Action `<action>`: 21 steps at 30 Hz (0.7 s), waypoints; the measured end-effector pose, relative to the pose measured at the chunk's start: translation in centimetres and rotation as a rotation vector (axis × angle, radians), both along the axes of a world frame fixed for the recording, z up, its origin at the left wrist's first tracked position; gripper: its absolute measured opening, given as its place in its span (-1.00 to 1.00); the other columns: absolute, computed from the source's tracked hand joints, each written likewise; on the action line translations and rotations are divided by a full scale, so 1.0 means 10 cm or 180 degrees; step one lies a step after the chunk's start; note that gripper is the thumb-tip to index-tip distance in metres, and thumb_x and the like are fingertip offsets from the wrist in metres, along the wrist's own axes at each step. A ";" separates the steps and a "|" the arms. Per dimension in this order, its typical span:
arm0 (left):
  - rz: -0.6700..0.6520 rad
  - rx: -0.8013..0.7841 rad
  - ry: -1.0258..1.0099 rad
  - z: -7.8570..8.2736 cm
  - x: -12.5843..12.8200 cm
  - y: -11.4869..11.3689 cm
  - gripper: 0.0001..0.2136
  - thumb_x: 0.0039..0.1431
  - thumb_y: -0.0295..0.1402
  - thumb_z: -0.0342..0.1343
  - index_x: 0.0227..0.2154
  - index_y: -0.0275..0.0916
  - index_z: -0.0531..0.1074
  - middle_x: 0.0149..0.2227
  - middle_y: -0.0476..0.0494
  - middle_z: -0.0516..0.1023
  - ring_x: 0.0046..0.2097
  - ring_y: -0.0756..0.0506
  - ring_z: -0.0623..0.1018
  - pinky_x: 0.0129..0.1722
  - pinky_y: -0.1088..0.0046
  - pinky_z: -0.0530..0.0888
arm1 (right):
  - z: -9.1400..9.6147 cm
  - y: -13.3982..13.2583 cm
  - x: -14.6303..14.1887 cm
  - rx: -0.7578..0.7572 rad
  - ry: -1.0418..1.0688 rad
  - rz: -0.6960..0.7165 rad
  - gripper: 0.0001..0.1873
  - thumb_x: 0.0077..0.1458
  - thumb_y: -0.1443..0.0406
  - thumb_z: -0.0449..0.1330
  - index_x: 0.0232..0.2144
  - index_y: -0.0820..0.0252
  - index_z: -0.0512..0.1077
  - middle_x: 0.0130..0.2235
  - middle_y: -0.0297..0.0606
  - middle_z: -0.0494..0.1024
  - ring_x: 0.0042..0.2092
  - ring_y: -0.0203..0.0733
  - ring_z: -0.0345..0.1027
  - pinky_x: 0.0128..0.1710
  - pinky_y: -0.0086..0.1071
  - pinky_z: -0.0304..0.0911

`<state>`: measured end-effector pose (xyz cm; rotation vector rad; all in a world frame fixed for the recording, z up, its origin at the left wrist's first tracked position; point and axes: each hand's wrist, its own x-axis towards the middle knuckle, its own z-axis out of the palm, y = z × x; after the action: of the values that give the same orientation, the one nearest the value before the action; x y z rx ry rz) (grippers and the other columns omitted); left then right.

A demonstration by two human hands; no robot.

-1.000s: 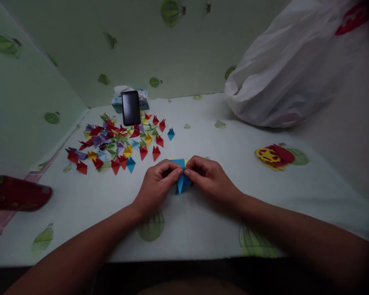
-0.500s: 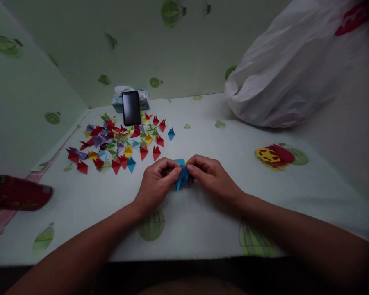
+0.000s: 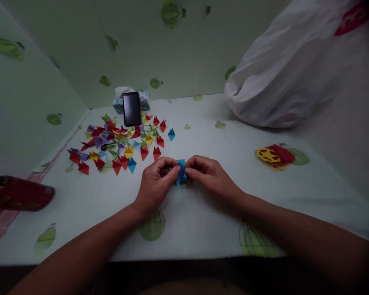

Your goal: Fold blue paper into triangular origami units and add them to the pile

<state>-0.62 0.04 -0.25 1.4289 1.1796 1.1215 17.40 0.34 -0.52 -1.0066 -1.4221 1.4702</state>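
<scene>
Between the fingertips of both hands is a small piece of blue origami paper (image 3: 181, 174), partly folded, with a narrow point aimed toward me. My left hand (image 3: 158, 180) pinches its left side between thumb and forefinger. On the other side, my right hand (image 3: 207, 174) pinches the right edge the same way. More blue paper shows flat behind and beneath the folded piece; my fingers hide much of it. Left of my hands lies a spread of small folded paper cranes (image 3: 117, 143) in red, yellow, green, purple and blue. One blue crane (image 3: 171, 134) sits apart at its right.
A black phone (image 3: 131, 108) leans on a tissue box (image 3: 118, 105) at the back. A red can (image 3: 21, 193) is at the left edge. A white plastic bag (image 3: 273, 82) bulges at the back right, with red and yellow cut-outs (image 3: 275, 157) in front of it.
The blue paper's point has shifted slightly up and become narrower between my fingers. Both hands keep their pinch, almost in the same place.
</scene>
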 end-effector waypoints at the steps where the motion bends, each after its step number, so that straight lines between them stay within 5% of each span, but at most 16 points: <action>1: -0.0003 0.0004 0.0029 -0.01 0.00 0.00 -0.84 0.13 -0.27 0.28 -0.35 -0.26 0.51 -0.40 -0.03 0.53 -0.40 0.02 0.46 -0.39 0.51 0.41 | 0.00 0.00 0.00 0.0003 0.0013 -0.0004 -0.77 0.17 0.16 0.24 -0.38 0.23 0.43 -0.45 -0.36 0.46 -0.40 -0.32 0.36 -0.29 -0.38 0.27; 7: -0.0001 0.0492 0.0443 -0.02 -0.01 0.01 -0.90 0.21 -0.33 0.23 -0.35 -0.25 0.50 -0.40 -0.02 0.49 -0.40 0.03 0.44 -0.40 0.50 0.38 | -0.01 -0.02 0.01 -0.0181 0.0126 0.0028 -0.64 0.26 0.05 0.19 -0.37 0.24 0.43 -0.49 -0.35 0.46 -0.42 -0.33 0.33 -0.30 -0.38 0.22; 12: -0.0104 0.1282 0.0855 -0.01 -0.01 -0.01 -0.94 0.23 -0.45 0.19 -0.38 -0.25 0.48 -0.41 0.01 0.45 -0.41 0.06 0.43 -0.40 0.53 0.36 | 0.03 -0.01 0.00 -0.0300 0.0074 0.0084 -0.66 0.06 0.08 0.34 -0.37 0.23 0.39 -0.43 -0.40 0.42 -0.46 -0.37 0.31 -0.39 -0.41 0.20; 21: -0.0030 0.1220 0.0858 -0.02 -0.01 -0.01 -0.95 0.25 -0.45 0.20 -0.35 -0.24 0.49 -0.39 0.02 0.47 -0.40 0.06 0.44 -0.39 0.51 0.36 | 0.07 -0.02 -0.01 -0.0285 -0.0053 0.0141 -0.78 0.05 0.19 0.26 -0.32 0.20 0.36 -0.50 -0.41 0.41 -0.47 -0.34 0.32 -0.42 -0.41 0.21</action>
<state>-0.73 -0.01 -0.46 1.9253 1.1803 1.2212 17.32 0.16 0.15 -1.0507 -1.4090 1.5730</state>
